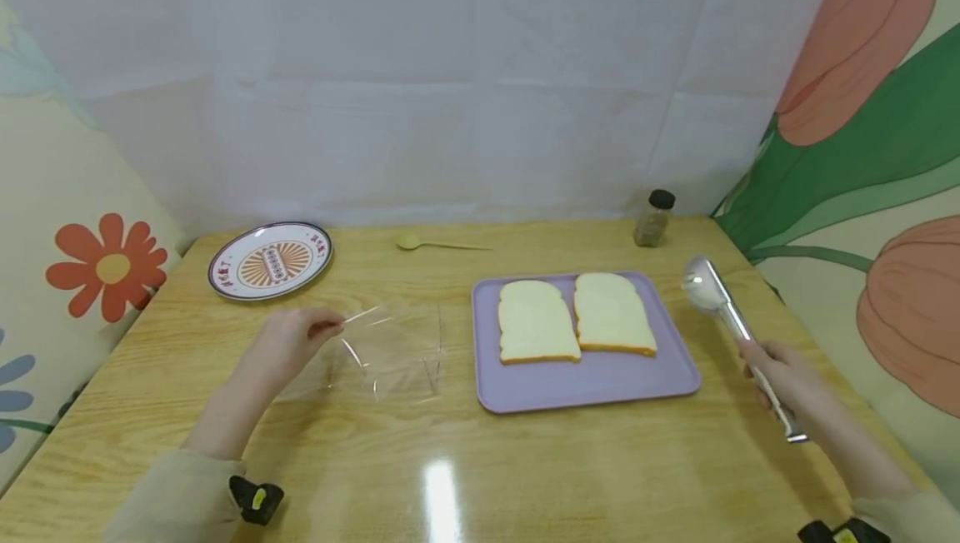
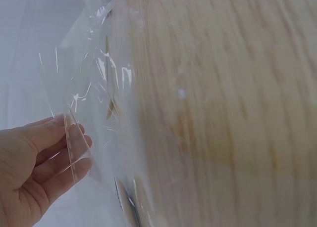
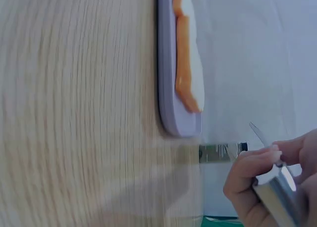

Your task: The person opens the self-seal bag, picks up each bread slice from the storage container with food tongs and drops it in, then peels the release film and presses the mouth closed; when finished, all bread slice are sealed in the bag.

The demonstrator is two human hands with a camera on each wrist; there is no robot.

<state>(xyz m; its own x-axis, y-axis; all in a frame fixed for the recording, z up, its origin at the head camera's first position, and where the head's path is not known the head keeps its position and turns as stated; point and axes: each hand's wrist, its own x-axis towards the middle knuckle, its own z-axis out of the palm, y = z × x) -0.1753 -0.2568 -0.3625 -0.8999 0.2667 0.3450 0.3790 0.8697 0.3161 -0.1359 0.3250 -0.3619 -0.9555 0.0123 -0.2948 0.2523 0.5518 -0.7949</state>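
My left hand (image 1: 296,343) pinches the edge of a clear plastic bag (image 1: 393,351) between thumb and fingers, left of the tray. In the left wrist view the thin, crinkled bag (image 2: 99,73) spreads out from the fingertips. Over on the right, my right hand (image 1: 783,376) grips metal tongs (image 1: 738,322), their rounded, shiny head pointing up and away from me. Their handle end (image 3: 280,192) shows close up in the right wrist view. Between the hands, two bread slices (image 1: 536,322) (image 1: 615,314) lie side by side on a purple tray (image 1: 585,385).
At the back left stands a patterned plate (image 1: 273,264) with a dark rim. A yellowish spoon (image 1: 442,244) lies along the back of the wooden table (image 1: 360,476). Beyond the tray's right corner is a small glass jar (image 1: 652,222) with a black lid, near the white cloth backdrop (image 1: 480,110).
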